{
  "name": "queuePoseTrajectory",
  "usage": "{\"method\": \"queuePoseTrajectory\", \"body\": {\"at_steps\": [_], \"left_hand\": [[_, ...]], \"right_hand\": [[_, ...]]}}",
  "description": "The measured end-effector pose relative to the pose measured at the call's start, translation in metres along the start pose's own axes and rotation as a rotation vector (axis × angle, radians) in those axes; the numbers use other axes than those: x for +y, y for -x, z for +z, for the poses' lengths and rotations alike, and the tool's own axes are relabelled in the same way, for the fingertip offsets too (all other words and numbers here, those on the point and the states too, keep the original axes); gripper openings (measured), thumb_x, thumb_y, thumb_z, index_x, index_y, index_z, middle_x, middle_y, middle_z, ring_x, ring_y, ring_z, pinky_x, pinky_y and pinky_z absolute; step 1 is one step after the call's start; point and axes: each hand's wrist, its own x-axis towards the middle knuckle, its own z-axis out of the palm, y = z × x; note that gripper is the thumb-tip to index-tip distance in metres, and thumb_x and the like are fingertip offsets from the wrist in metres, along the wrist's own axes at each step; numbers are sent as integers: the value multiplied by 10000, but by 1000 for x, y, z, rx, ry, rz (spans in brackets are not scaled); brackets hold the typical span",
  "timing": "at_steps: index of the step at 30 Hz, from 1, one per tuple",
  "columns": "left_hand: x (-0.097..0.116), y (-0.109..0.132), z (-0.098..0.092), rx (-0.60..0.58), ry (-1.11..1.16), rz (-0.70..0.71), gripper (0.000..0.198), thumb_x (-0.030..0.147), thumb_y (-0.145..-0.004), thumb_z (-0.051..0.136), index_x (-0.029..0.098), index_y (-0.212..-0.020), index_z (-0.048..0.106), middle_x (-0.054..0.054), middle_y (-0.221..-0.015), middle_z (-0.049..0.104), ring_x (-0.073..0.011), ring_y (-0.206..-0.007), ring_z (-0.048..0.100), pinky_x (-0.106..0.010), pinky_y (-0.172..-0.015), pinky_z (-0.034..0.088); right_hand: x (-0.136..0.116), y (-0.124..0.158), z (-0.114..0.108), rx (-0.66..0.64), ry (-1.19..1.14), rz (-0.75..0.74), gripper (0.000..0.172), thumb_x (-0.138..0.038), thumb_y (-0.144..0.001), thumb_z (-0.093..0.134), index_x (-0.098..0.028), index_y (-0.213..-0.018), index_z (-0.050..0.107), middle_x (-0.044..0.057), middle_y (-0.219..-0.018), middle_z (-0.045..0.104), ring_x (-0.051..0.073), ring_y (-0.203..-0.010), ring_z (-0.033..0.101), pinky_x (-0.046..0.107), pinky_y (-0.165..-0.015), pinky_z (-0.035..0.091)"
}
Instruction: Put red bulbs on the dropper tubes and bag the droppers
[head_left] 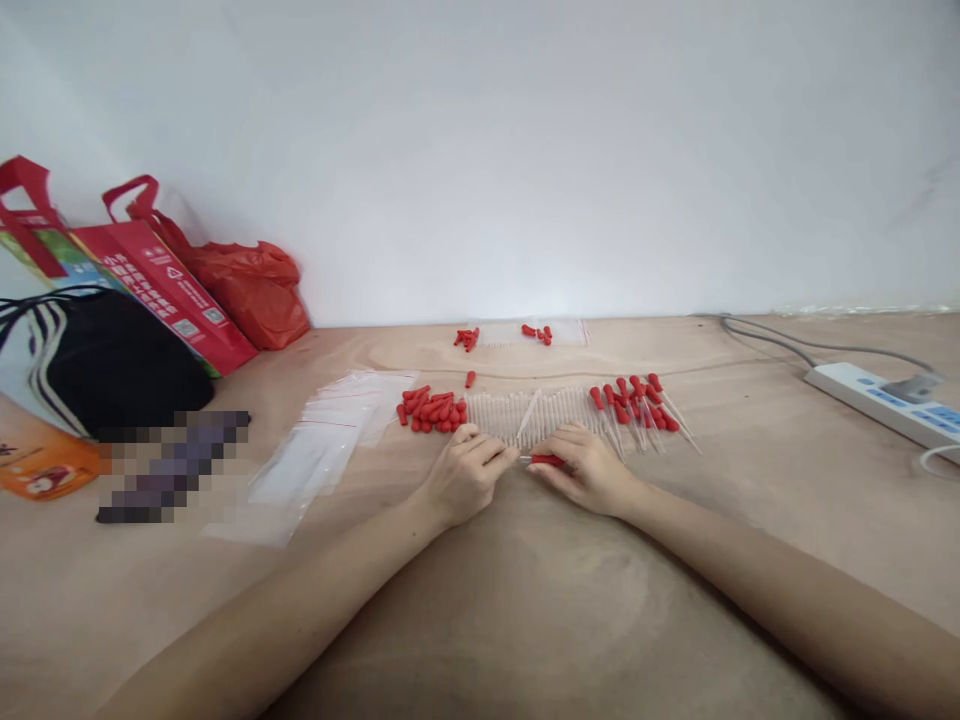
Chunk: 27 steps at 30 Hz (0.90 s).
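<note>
My right hand (589,468) is closed round a red rubber bulb (547,460) that lies sideways between thumb and fingers. A short piece of thin clear tube (525,458) shows at the bulb's left end, reaching toward my left hand (469,475). The left fingers are pinched at that tube; its far end is hidden in them. Just beyond both hands is a row of clear dropper tubes (559,410), with one lying slanted across the others. Loose red bulbs (431,410) are heaped left of the row. To the right lie several droppers with red bulbs fitted (637,390).
Clear zip bags (315,460) are spread at the left, near a pixelated dark object (176,470). A black drawstring bag (127,360) and red bags (247,290) stand behind. At the back wall lie bagged tubes with small red bulbs (466,339). A power strip (885,400) sits right.
</note>
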Motion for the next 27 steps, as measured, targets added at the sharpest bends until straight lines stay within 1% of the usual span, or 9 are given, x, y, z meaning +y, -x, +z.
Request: {"method": "queuePoseTrajectory", "body": {"at_steps": [3, 5, 8, 11, 14, 16, 20, 23, 27], "left_hand": [[1, 0, 1, 33, 86, -76, 214, 125, -854, 371, 148, -934, 568, -21, -688, 605, -117, -607, 519, -298, -684, 348], [2, -1, 2, 84, 149, -98, 192, 148, -861, 398, 147, -970, 557, -26, -711, 614, -118, -623, 533, -298, -682, 366], [4, -1, 3, 152, 230, -81, 209, 180, -869, 409, 146, -1030, 538, -32, -704, 606, -126, -644, 543, -293, -688, 406], [4, -1, 1, 139, 292, -90, 300, 282, -853, 455, 141, -1114, 501, -64, -793, 609, -161, -751, 552, -310, -725, 438], [3, -1, -1, 80, 313, -168, 363, 301, -814, 507, 136, -1137, 490, -100, -937, 591, -194, -871, 536, -339, -782, 438], [2, -1, -1, 48, 314, -214, 324, 262, -802, 514, 141, -1102, 515, -101, -961, 576, -196, -889, 529, -343, -796, 435], [1, 0, 2, -9, 320, -239, 236, 232, -793, 506, 166, -1012, 566, -90, -971, 557, -194, -889, 525, -351, -800, 435], [2, 0, 3, -25, 312, -245, 202, 224, -791, 502, 161, -964, 585, -92, -962, 551, -195, -882, 525, -351, -789, 437], [1, 0, 4, -29, 305, -251, 183, 225, -791, 500, 165, -934, 598, -90, -964, 551, -193, -880, 527, -351, -790, 434]], "right_hand": [[-4, -2, 2, 97, -418, 266, 178, -338, -750, 577, -173, -814, 577, 29, -708, 612, 131, -638, 549, 277, -612, 427], [-8, -4, 5, 143, -661, 376, 220, -357, -696, 631, -183, -811, 563, 4, -681, 600, 116, -610, 551, 258, -589, 440], [-15, -7, 6, 172, -811, 383, 229, -352, -656, 666, -191, -780, 559, -11, -685, 582, 102, -622, 541, 246, -603, 444], [-17, -15, -8, 224, -790, 348, 200, -348, -673, 649, -192, -766, 565, -1, -742, 584, 102, -675, 537, 243, -638, 443], [-4, -23, -47, 247, -683, 421, 240, -387, -715, 595, -188, -849, 575, 13, -765, 593, 108, -672, 544, 246, -622, 446], [15, -22, -82, 240, -533, 533, 345, -433, -747, 533, -202, -1003, 554, -6, -691, 574, 94, -526, 502, 238, -509, 420], [67, -6, -134, 228, 66, 814, 423, -393, -687, 587, -150, -1033, 568, 20, -640, 592, 130, -524, 522, 254, -498, 405], [101, 9, -140, 83, 358, 990, 423, -389, -687, 562, -128, -1018, 582, 60, -681, 636, 186, -620, 578, 277, -535, 417], [120, 17, -128, -49, 526, 1048, 429, -404, -686, 545, -134, -1017, 588, 90, -804, 656, 214, -730, 600, 275, -567, 419]]}}
